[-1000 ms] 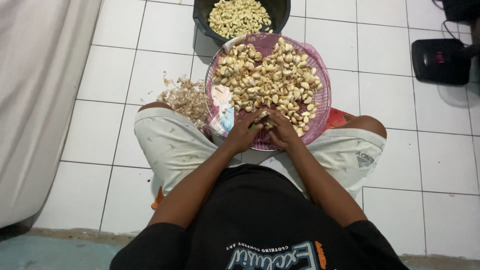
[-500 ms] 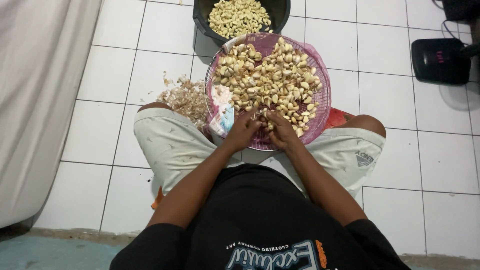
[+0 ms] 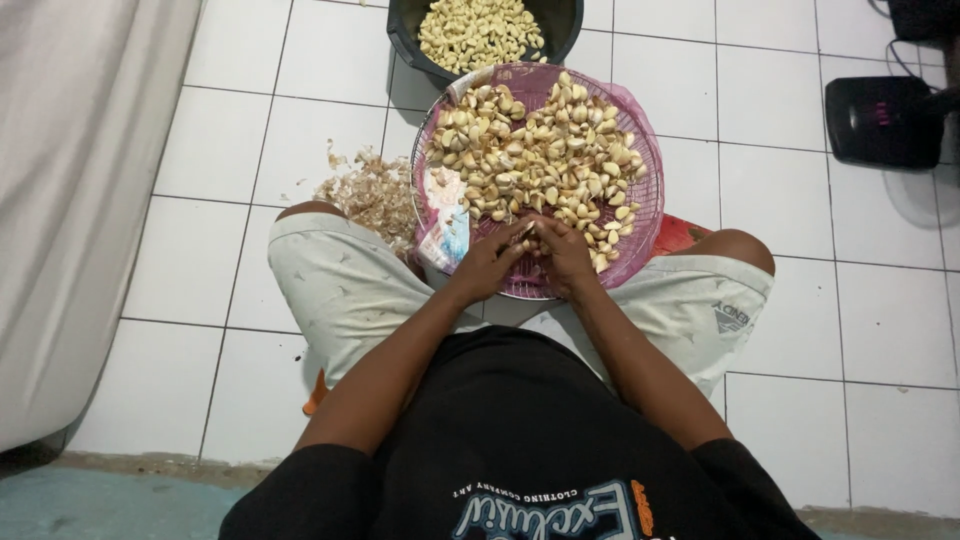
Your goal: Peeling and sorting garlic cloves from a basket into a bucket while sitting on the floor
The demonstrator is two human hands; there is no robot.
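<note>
Little has shifted since half a second ago: both hands stay together at the near rim of the pink tray (image 3: 640, 215). Left hand (image 3: 490, 262) and right hand (image 3: 565, 255) meet fingertip to fingertip, pinched shut on one small pale garlic clove (image 3: 529, 232), mostly hidden. Just beyond them, unpeeled cloves (image 3: 540, 150), cream with papery skin, heap the tray. Farther out, a black tub (image 3: 400, 30) holds peeled cloves (image 3: 478, 30). Left of the left hand, dry skins (image 3: 368, 192) lie on the tiles.
</note>
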